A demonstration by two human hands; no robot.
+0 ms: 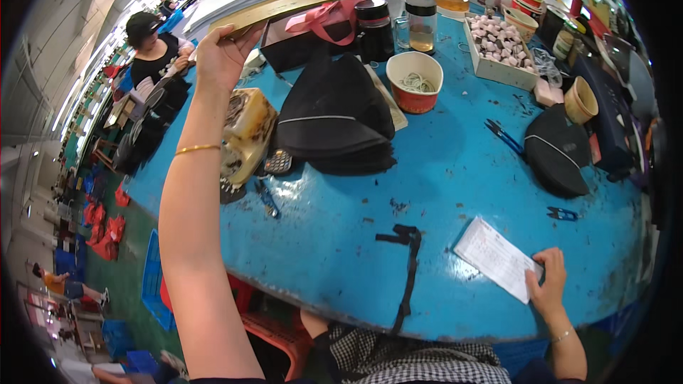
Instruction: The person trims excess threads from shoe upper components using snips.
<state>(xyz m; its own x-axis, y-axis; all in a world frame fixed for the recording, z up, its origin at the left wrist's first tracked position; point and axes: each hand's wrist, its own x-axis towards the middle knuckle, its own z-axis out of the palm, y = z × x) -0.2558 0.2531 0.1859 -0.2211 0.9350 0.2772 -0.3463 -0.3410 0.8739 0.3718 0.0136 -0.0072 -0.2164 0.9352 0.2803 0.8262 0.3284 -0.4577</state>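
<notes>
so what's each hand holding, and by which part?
Left hand grips the near end of a flat gold lid or board, raised above the blue table. Right hand pins the near corner of a white paper slip on the table.

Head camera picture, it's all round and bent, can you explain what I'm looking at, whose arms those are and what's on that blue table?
This is one picture from a wide fisheye camera worn on a person's head, looking down, so straight edges curve. There is no machine; the two bare arms coming from the bottom belong to the wearer. The left hand is stretched far out and touches the edge of a flat gold board lying over a dark gift box with a pink ribbon. The right hand rests on a white paper slip near the table's front edge. On the blue table lie stacks of black fabric pieces, a black strap, a red bowl, jars, and a white box of small pink items. Another person sits at the far left.
</notes>
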